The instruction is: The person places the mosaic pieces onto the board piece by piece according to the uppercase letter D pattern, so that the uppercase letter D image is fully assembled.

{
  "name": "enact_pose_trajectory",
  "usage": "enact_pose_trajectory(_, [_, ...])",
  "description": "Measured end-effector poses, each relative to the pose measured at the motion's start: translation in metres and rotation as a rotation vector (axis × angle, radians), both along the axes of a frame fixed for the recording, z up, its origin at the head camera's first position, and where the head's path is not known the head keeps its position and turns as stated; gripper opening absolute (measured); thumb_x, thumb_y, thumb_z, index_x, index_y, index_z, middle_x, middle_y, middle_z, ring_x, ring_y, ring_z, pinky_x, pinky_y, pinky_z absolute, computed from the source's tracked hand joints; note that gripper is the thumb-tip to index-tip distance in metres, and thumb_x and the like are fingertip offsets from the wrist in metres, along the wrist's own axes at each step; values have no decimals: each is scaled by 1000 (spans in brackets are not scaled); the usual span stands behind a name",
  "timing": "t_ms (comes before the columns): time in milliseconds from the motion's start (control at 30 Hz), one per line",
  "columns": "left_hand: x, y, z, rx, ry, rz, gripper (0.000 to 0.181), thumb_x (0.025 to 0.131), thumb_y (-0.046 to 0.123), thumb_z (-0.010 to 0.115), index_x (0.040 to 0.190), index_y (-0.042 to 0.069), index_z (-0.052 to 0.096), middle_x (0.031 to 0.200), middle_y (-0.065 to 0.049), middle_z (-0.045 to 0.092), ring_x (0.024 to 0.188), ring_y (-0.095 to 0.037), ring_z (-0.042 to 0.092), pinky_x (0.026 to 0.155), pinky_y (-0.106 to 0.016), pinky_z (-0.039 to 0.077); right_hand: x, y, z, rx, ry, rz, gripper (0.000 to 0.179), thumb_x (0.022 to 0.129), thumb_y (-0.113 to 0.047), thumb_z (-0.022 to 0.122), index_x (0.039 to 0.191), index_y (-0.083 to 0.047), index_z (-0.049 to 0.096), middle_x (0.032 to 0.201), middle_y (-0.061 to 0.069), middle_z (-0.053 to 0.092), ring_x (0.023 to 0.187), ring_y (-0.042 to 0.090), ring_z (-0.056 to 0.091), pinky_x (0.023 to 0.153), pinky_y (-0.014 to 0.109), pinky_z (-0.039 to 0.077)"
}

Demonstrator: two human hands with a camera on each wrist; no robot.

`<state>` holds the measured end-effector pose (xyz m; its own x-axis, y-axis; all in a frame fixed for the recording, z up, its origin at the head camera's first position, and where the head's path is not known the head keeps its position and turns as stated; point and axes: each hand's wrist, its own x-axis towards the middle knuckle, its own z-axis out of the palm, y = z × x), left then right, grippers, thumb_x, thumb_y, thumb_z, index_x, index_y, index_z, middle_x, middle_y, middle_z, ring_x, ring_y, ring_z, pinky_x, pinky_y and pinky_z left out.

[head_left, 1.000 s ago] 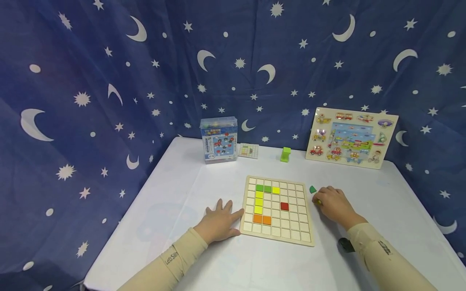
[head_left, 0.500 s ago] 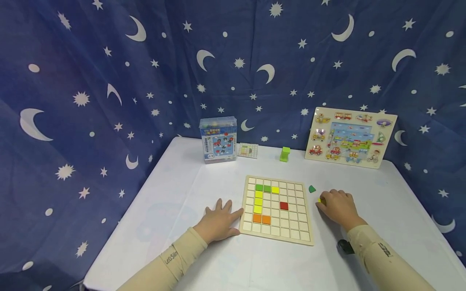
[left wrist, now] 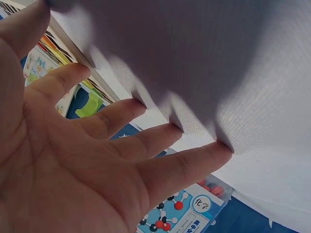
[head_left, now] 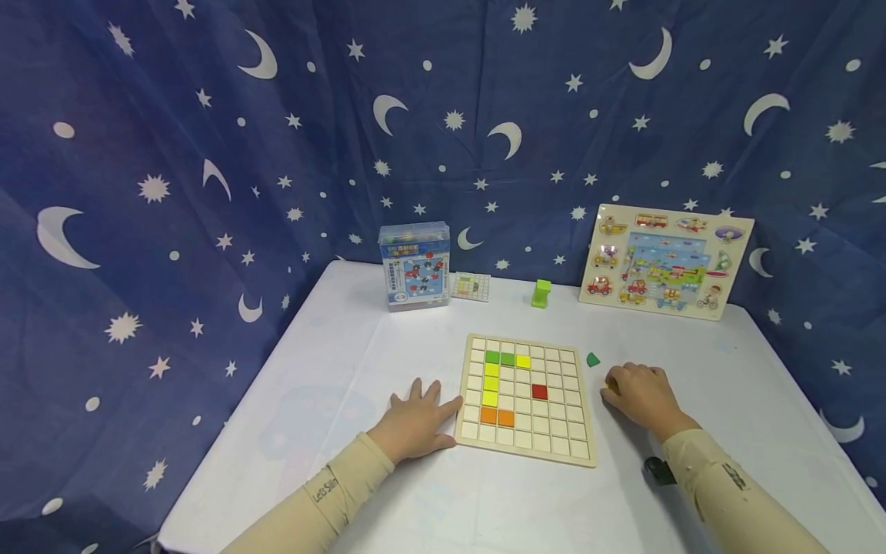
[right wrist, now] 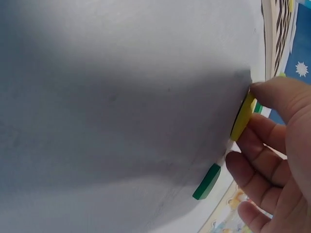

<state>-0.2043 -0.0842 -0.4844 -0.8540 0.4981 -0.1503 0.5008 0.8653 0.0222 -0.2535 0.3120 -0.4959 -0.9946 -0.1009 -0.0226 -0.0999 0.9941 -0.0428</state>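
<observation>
In the head view my left hand (head_left: 415, 425) lies with its fingers spread at the left edge of a wooden grid board (head_left: 591, 450). Its fingers (left wrist: 180, 170) are fairly straight, fingertips on the tabletop. The board carries green, yellow and orange squares and one red square (head_left: 540, 392). To the right of the board, my right hand (head_left: 642, 396) pinches a flat yellow piece (right wrist: 244, 116) between thumb and fingers, at the tabletop. Another piece, green (right wrist: 207, 182), lies under that hand in the right wrist view. A dark green piece (head_left: 593, 359) lies by the board's right edge.
Along the back stand a boxed molecule model set (head_left: 415, 269), a small patterned grid card (head_left: 471, 286), a bright green block (head_left: 541, 293) and a picture puzzle board (head_left: 591, 281). A black object (head_left: 657, 470) sits by the right sleeve. A starry curtain (head_left: 443, 115) hangs behind the table.
My right hand has shifted slightly to the right, away from the board, and the yellow piece is now mostly covered by it. The left hand and the board's squares stay as they were.
</observation>
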Motion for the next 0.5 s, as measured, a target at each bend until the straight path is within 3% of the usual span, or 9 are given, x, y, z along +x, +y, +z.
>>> enact_pose_trajectory(267, [0, -1, -1, -3, 7, -1, 70, 87, 61, 63, 148, 31, 47, 149, -18, 45, 135, -49, 41, 88, -70, 47, 7, -10, 5, -27, 74, 83, 24, 85, -27, 75, 93, -5, 69, 81, 3, 62, 84, 28, 62, 95, 66, 39])
enact_pose_trajectory(500, [0, -1, -2, -11, 6, 6, 70, 87, 62, 62, 148, 32, 46, 150, -17, 44, 136, -49, 40, 88, -70, 47, 23, -59, 13, -46, 221, 297, 22, 82, -29, 79, 89, -11, 68, 80, -3, 61, 85, 22, 60, 97, 58, 42])
